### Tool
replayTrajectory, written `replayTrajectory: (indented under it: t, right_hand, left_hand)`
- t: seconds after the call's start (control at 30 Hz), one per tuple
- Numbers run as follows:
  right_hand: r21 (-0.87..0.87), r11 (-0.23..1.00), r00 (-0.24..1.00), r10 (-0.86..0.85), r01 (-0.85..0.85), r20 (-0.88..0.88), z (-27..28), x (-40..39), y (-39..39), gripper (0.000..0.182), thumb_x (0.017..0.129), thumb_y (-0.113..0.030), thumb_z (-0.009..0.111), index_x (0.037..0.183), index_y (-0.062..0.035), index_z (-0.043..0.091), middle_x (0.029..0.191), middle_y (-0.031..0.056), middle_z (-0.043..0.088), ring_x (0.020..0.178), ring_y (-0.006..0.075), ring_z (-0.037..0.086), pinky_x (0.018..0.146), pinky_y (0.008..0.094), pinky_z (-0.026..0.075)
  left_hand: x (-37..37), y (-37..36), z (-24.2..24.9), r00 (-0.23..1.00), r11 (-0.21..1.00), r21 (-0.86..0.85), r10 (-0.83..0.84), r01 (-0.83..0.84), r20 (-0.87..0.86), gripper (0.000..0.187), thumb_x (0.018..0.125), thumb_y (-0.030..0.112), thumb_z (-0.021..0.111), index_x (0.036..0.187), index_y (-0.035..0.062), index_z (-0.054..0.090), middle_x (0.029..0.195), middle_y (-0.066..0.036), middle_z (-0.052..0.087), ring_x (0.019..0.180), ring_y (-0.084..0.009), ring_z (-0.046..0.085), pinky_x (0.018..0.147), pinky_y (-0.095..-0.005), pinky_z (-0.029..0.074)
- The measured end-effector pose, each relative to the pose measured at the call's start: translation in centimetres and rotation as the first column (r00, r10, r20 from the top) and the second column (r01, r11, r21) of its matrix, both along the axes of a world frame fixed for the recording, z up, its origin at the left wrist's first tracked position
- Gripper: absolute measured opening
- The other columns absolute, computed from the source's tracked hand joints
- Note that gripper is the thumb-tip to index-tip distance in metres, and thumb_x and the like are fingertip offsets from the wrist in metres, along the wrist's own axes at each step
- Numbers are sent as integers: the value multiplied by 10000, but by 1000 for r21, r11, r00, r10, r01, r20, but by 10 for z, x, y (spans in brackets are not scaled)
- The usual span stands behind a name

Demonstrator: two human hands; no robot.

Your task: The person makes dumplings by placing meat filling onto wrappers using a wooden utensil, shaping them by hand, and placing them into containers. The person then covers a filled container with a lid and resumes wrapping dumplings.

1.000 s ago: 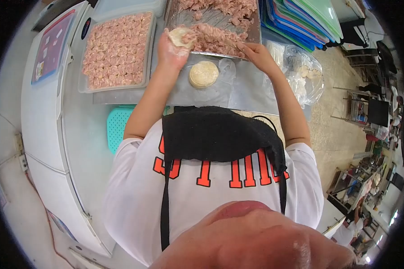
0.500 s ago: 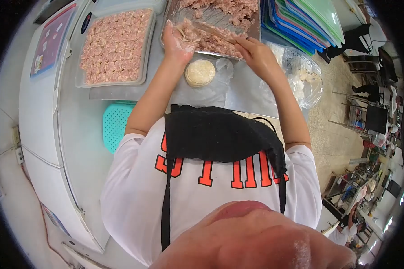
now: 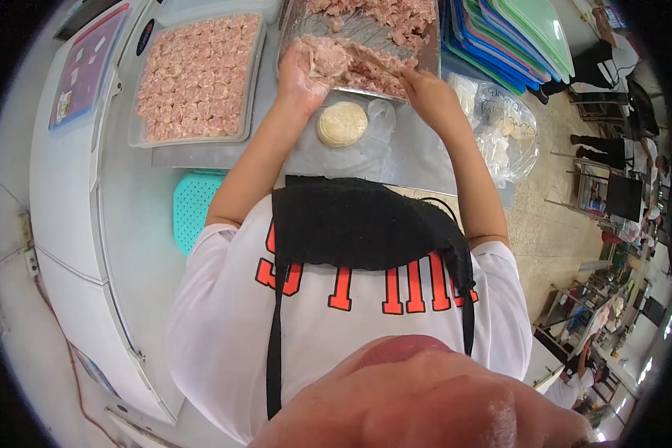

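My left hand (image 3: 300,81), dusted with flour, cups a round wrapper (image 3: 327,61) with pink ground meat on it, over the near left corner of a metal tray (image 3: 285,30). My right hand (image 3: 430,98) is closed around the end of a flat spatula at the tray's near edge; its blade is smeared with meat and blends into the filling. Ground meat (image 3: 377,75) lies in the tray along the near side and at the far side. Just below my left hand, a stack of round pale wrappers (image 3: 342,124) rests on clear plastic sheeting (image 3: 381,127).
To the left stands a clear plastic box (image 3: 246,112) packed with rows of filled dumplings (image 3: 198,78). Stacked coloured plastic lids (image 3: 511,37) and a clear bag (image 3: 511,134) are on the right. A turquoise perforated basket (image 3: 196,209) sits below the table edge. People are at work in the background.
The spatula has come down from the wrapper towards the meat in the tray. More meat now covers the wrapper in my left hand, which has shifted slightly right.
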State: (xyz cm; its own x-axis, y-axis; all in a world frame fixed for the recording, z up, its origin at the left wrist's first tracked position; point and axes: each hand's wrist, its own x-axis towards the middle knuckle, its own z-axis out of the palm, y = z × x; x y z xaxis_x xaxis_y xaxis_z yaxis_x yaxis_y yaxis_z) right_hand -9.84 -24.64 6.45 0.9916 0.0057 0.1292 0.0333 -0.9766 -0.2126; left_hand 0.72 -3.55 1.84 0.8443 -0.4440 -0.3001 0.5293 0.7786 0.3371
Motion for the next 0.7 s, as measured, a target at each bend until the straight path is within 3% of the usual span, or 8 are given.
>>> replayTrajectory:
  t: [0.17,0.27,0.37,0.5,0.57,0.6,0.63,0.7]
  right_hand:
    - [95,988,989,115,-124,92,16,-16,31,257,919,-236,495,1122,-128,609,945,164,650,875,366,630,726,457,515]
    - [-15,986,986,165,-165,-22,45,-12,22,254,926,-236,494,1141,-140,590,976,172,640,845,373,630,706,457,517]
    - [-56,998,991,-1,-6,-135,69,-22,42,290,931,-229,528,1190,-106,573,1057,192,623,929,395,605,751,458,504]
    - [-6,990,983,138,-138,121,27,-13,22,290,929,-240,545,1173,-91,593,1090,197,627,981,375,610,776,417,510]
    - [297,949,994,107,-103,3,52,-15,11,298,952,-261,526,1153,-61,616,1079,178,645,970,334,633,792,372,500]
    - [496,868,1000,14,-24,23,48,-14,6,329,978,-284,491,1125,-28,636,916,124,664,813,218,627,732,304,483]
    - [495,868,1000,16,-27,27,48,-14,-1,329,978,-284,491,1125,-28,636,916,124,664,813,218,627,732,304,483]
    - [609,787,989,-1,94,-151,52,-17,-10,358,987,-304,477,1119,-9,633,725,42,567,673,110,521,640,264,450]
  left_hand:
    - [-3,5,25,996,997,20,-72,73,-43,599,910,505,479,1274,30,448,1346,-193,453,1279,-409,389,1088,-580,240]
    - [0,3,32,997,999,19,-32,34,-74,651,885,552,502,1276,35,449,1363,-187,439,1289,-412,372,1079,-593,227]
    - [7,-1,30,995,998,51,-21,26,-99,637,878,539,529,1217,2,479,1290,-200,494,1230,-416,435,1062,-573,277]
    - [26,-9,15,995,1000,-22,-17,15,-97,604,872,484,566,1171,-32,470,1143,-214,558,1103,-393,531,998,-537,382]
    - [28,-5,19,993,997,-75,-19,10,-113,584,879,457,568,1182,-28,451,1097,-204,572,1034,-363,572,949,-514,439]
    - [25,-1,28,985,987,-94,-116,128,126,527,882,388,582,1179,-25,443,1092,-191,574,1007,-350,586,937,-501,454]
    - [23,0,33,912,966,-84,-200,245,358,476,886,319,595,1176,-23,435,1087,-179,577,981,-336,600,925,-487,470]
    - [20,-3,35,860,956,79,-287,281,422,509,857,196,642,1250,3,382,1090,-153,582,964,-299,609,883,-451,506]
